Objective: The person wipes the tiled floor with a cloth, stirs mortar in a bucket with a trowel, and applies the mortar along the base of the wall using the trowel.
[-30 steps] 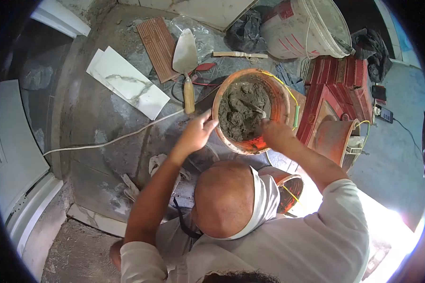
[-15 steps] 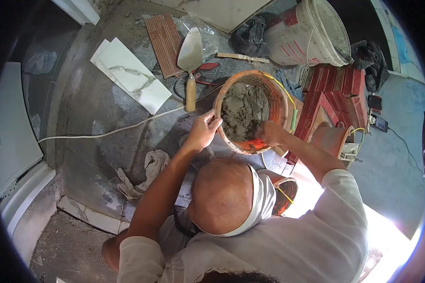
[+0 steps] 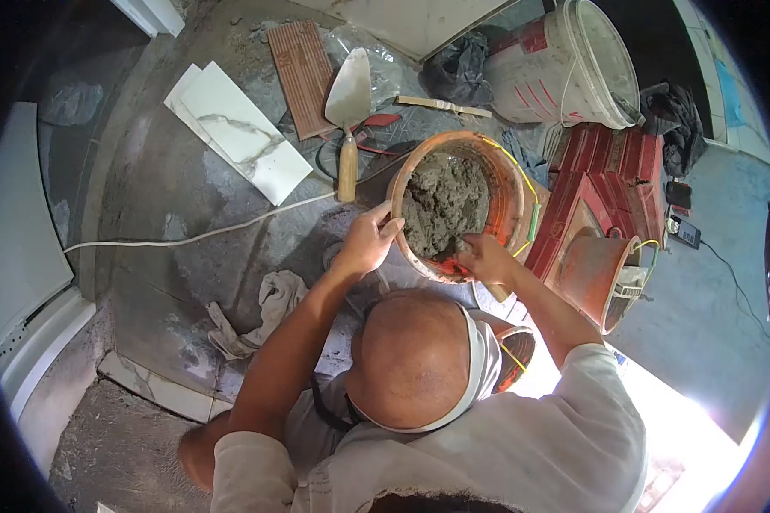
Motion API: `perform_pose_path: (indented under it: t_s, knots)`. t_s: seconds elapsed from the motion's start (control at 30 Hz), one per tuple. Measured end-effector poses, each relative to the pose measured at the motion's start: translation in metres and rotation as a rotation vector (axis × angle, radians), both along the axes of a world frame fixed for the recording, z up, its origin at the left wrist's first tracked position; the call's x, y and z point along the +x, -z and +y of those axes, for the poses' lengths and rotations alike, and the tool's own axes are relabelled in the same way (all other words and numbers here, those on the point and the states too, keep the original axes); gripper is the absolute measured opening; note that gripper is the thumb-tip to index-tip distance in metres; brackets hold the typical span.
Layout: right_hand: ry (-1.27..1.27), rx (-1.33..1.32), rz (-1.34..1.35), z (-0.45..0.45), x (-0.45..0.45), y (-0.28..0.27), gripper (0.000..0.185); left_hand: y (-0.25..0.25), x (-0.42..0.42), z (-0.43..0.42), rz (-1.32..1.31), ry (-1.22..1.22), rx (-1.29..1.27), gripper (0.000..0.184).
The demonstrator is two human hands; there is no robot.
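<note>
An orange bucket point(image 3: 506, 192) of wet grey mortar point(image 3: 445, 201) stands tilted before me. My left hand point(image 3: 370, 239) grips its near left rim, thumb over the edge. Inside the near right side of the bucket, my right hand point(image 3: 485, 258) is closed around what looks like a wooden-handled trowel point(image 3: 500, 292). Only the handle's butt shows below my fist; the blade is hidden by the hand and mortar. Another trowel point(image 3: 348, 94), with a wide pointed blade and wooden handle, lies left of the bucket.
White marbled tiles point(image 3: 235, 137) and a ribbed brown tile point(image 3: 299, 81) lie on the floor at left. A big white bucket point(image 3: 530, 81) rests behind red boxes point(image 3: 603, 171). A second orange bucket point(image 3: 586, 269) is at right. A cable point(image 3: 205, 243) crosses the floor near a rag point(image 3: 274, 299).
My right hand has moved slightly toward me along the bucket's inner side, the wooden handle shifting with it. The mortar's surface has changed shape. My left hand keeps its hold on the rim.
</note>
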State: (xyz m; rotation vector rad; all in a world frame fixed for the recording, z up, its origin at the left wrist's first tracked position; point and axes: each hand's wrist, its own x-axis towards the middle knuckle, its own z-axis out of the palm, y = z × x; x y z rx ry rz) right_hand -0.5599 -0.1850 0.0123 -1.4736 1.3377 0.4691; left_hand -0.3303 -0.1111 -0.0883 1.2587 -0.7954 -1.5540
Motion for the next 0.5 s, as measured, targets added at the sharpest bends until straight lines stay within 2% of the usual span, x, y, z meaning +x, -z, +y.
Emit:
perform_pose_path:
  t_s: [0.03,0.07,0.13,0.2,0.3,0.33,0.37,0.43,0.5]
  knots:
    - [-0.298,-0.183,0.102,-0.005,-0.006,-0.003,0.04,-0.004,-0.001,-0.001,-0.013,-0.022,-0.01,0.022]
    - [-0.299,-0.183,0.101,-0.009,-0.011,-0.008,0.04,-0.007,0.0,-0.002,-0.026,-0.048,-0.019,0.021]
    - [-0.565,-0.395,0.389,-0.015,-0.02,-0.025,0.045,-0.007,0.003,-0.001,-0.019,-0.02,0.004,0.021]
    - [-0.716,-0.438,0.643,-0.028,-0.023,-0.057,0.044,-0.007,0.004,-0.001,-0.01,0.007,0.025,0.021]
    - [-0.795,-0.471,0.773,-0.059,-0.019,-0.1,0.044,-0.006,0.005,-0.003,-0.016,0.012,0.011,0.02]
    - [-0.798,-0.597,0.742,-0.068,-0.014,-0.108,0.038,-0.006,0.005,-0.003,-0.044,0.016,0.001,0.019]
    - [-0.798,-0.721,0.709,-0.076,-0.011,-0.11,0.033,-0.005,0.005,-0.002,-0.071,0.019,-0.009,0.019]
    - [-0.954,-0.727,0.616,-0.09,0.009,-0.088,0.033,-0.003,0.004,-0.002,-0.061,0.012,-0.003,0.018]
    - [-0.746,-0.458,0.738,-0.072,0.083,-0.072,0.024,-0.004,0.001,-0.003,-0.021,-0.033,-0.011,0.018]
